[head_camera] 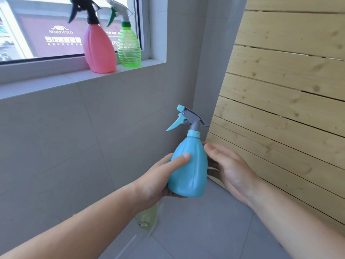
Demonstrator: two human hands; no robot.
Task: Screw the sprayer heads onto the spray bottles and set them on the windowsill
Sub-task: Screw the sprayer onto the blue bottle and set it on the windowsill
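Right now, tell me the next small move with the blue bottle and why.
Probably lift the blue bottle up and left to the windowsill. Its sprayer head already sits on the neck, the left hand grips it, the right hand rests alongside, and bare sill shows left of the pink bottle.

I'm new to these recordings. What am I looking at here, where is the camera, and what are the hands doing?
There is no machine: one camera worn on a person's head looks down at their bare hands. The left hand grips a blue spray bottle with its sprayer head on; the right hand rests against its other side. On the windowsill stand a pink bottle and a green bottle, both with heads fitted. A pale yellowish bottle shows below the left wrist, mostly hidden.
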